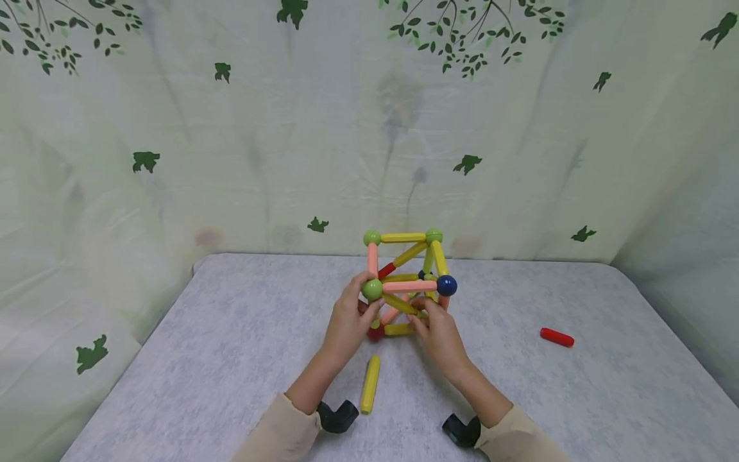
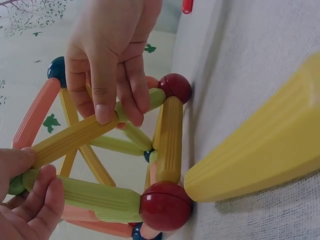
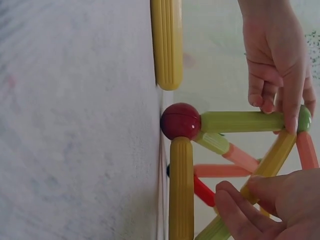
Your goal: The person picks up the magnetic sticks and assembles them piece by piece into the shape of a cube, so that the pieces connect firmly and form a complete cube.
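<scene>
A box-like frame of coloured magnetic rods and balls stands on the table between both hands. My left hand [image 1: 342, 327] grips the near upper-left corner at a green ball [image 1: 372, 289], its thumb by the end of a diagonal yellow rod [image 2: 70, 142]. At that rod's other end, my right hand [image 1: 443, 339] pinches it where it meets a short green rod [image 2: 156, 98]. This diagonal spans the near face toward a red ball [image 2: 175, 88] low on the right. An upright green rod [image 3: 242, 121] joins the held corner to another red ball [image 3: 180, 121] below.
A loose yellow rod [image 1: 370, 385] lies in front of the frame, between the forearms. Farther right on the table [image 1: 623, 385] lies a short red rod [image 1: 557, 337]. Black wrist devices [image 1: 337, 417] sit at both cuffs. A leaf-patterned curtain [image 1: 260, 128] hangs behind the table.
</scene>
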`<state>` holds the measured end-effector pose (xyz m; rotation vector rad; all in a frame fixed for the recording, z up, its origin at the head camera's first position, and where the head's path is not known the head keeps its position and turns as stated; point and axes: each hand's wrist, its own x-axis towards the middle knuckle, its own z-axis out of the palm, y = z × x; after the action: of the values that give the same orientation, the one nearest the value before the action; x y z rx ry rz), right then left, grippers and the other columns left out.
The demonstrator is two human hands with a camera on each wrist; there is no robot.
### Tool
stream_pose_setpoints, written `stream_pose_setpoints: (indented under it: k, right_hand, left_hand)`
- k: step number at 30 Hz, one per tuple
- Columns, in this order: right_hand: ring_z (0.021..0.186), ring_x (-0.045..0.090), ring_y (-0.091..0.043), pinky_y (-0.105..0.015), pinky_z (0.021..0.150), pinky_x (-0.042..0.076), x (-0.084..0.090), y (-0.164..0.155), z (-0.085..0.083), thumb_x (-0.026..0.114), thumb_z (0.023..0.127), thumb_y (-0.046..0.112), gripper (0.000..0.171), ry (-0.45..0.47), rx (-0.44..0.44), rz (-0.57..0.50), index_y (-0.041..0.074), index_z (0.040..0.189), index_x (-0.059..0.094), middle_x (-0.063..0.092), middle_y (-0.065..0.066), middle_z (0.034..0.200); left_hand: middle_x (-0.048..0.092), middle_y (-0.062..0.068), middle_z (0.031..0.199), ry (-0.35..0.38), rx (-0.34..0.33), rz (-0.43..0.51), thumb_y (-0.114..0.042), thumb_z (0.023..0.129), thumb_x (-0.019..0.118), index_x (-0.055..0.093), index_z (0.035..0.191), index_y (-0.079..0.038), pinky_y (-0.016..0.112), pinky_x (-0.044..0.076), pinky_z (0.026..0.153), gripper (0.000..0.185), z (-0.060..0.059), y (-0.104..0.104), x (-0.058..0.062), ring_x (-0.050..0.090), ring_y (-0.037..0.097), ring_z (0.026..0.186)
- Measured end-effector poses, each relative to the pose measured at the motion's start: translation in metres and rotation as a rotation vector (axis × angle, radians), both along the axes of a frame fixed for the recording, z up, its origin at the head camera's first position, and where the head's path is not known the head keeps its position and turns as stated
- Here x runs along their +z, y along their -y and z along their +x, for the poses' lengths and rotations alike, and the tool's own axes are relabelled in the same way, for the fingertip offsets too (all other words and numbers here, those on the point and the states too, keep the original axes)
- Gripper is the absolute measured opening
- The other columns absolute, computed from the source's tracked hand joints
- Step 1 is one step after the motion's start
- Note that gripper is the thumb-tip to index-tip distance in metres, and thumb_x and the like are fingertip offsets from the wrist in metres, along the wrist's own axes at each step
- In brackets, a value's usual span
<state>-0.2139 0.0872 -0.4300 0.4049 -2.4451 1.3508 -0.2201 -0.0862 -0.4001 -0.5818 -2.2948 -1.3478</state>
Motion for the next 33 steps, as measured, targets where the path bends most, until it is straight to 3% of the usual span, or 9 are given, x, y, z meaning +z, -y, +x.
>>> stream_pose_setpoints:
  k: [5, 9, 15, 18, 20, 24, 27, 30, 33]
  right_hand:
    - [0.075, 0.064, -0.017, -0.024, 0.061, 0.051, 0.001, 0.001, 0.001, 0.063, 0.082, 0.002, 0.024, 0.021, 0.002, 0.017, 0.003, 0.105, 0.054, 0.06, -0.013, 0.104]
    - [0.081, 0.064, -0.019, -0.023, 0.063, 0.051, 0.006, -0.003, 0.007, 0.063, 0.083, 0.002, 0.031, 0.016, 0.023, 0.034, 0.001, 0.112, 0.052, 0.056, -0.014, 0.111]
    - [0.087, 0.061, -0.014, -0.024, 0.071, 0.05, 0.011, -0.038, 0.023, 0.069, 0.078, 0.003, 0.044, -0.094, 0.107, 0.105, 0.005, 0.117, 0.05, 0.055, -0.009, 0.111]
    - [0.092, 0.058, -0.015, -0.031, 0.076, 0.049, 0.013, -0.065, 0.031, 0.073, 0.074, 0.006, 0.049, -0.141, 0.077, 0.181, 0.005, 0.118, 0.05, 0.055, -0.007, 0.11]
    - [0.096, 0.056, -0.019, -0.038, 0.078, 0.048, 0.013, -0.084, 0.034, 0.074, 0.073, 0.007, 0.051, -0.139, 0.025, 0.224, 0.005, 0.119, 0.05, 0.054, -0.007, 0.111]
    - [0.105, 0.049, -0.028, -0.047, 0.082, 0.043, 0.008, -0.126, 0.035, 0.074, 0.074, 0.01, 0.057, -0.115, -0.059, 0.29, 0.004, 0.123, 0.047, 0.05, -0.011, 0.118]
    - [0.11, 0.043, -0.033, -0.051, 0.08, 0.041, 0.002, -0.157, 0.032, 0.073, 0.075, 0.012, 0.061, -0.104, -0.078, 0.315, 0.003, 0.128, 0.043, 0.046, -0.015, 0.124]
    - [0.112, 0.04, -0.039, -0.056, 0.081, 0.037, -0.005, -0.181, 0.028, 0.072, 0.076, 0.012, 0.061, -0.091, -0.088, 0.359, 0.001, 0.128, 0.043, 0.044, -0.02, 0.125]
    - [0.111, 0.038, -0.044, -0.06, 0.083, 0.033, -0.009, -0.199, 0.025, 0.073, 0.074, 0.008, 0.06, -0.018, -0.103, 0.42, -0.003, 0.125, 0.044, 0.043, -0.026, 0.123]
  left_hand:
    - [0.053, 0.005, 0.096, -0.009, 0.001, -0.007, -0.007, 0.082, 0.065, 0.043, 0.122, -0.013, 0.021, 0.046, 0.047, 0.047, 0.0, 0.001, -0.001, 0.051, 0.009, 0.057]
    - [0.051, 0.005, 0.106, 0.044, -0.008, -0.025, -0.008, 0.081, 0.066, 0.037, 0.131, -0.013, 0.021, 0.047, 0.05, 0.058, 0.002, 0.004, -0.003, 0.052, 0.01, 0.06]
    - [0.047, 0.011, 0.12, 0.261, 0.011, -0.048, -0.013, 0.079, 0.07, 0.019, 0.141, -0.009, 0.023, 0.049, 0.058, 0.08, 0.016, 0.014, -0.005, 0.056, 0.011, 0.069]
    - [0.046, 0.012, 0.121, 0.391, 0.021, -0.119, -0.019, 0.079, 0.07, 0.02, 0.139, -0.005, 0.023, 0.048, 0.062, 0.08, 0.025, 0.021, -0.009, 0.055, 0.014, 0.077]
    - [0.046, 0.011, 0.12, 0.482, -0.004, -0.184, -0.024, 0.079, 0.07, 0.024, 0.137, -0.004, 0.024, 0.048, 0.061, 0.077, 0.03, 0.025, -0.013, 0.053, 0.015, 0.08]
    - [0.047, 0.008, 0.111, 0.607, -0.116, -0.318, -0.031, 0.079, 0.069, 0.033, 0.133, -0.003, 0.026, 0.045, 0.058, 0.07, 0.04, 0.031, -0.024, 0.049, 0.015, 0.077]
    - [0.048, 0.006, 0.109, 0.635, -0.183, -0.403, -0.037, 0.079, 0.067, 0.035, 0.133, -0.006, 0.031, 0.046, 0.063, 0.071, 0.046, 0.031, -0.031, 0.052, 0.016, 0.081]
    - [0.05, 0.004, 0.11, 0.618, -0.195, -0.504, -0.042, 0.079, 0.066, 0.034, 0.136, -0.011, 0.033, 0.045, 0.067, 0.072, 0.049, 0.028, -0.035, 0.053, 0.014, 0.086]
    - [0.051, 0.002, 0.104, 0.591, -0.199, -0.586, -0.04, 0.079, 0.065, 0.036, 0.136, -0.013, 0.03, 0.044, 0.063, 0.07, 0.05, 0.025, -0.038, 0.051, 0.011, 0.083]
